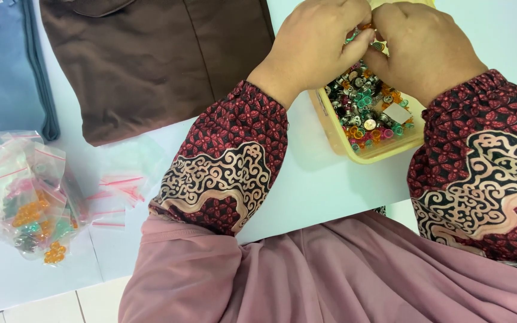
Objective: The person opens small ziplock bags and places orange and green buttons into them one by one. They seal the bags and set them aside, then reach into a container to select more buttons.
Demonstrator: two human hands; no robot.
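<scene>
My left hand (315, 45) and my right hand (423, 45) meet above a yellow plastic tray (336, 134) full of small coloured and metal snap buttons (366, 113). Fingertips of both hands pinch small buttons between them at the top of the tray; what exactly each holds is partly hidden. Both sleeves are dark red with a patterned print.
A brown folded garment (151, 60) lies at the top left, a blue-grey one (7, 66) at the far left. Small zip bags (31, 191), some holding orange and green buttons, lie on the white table (324, 185) at the left. Pink cloth (330, 275) covers my lap.
</scene>
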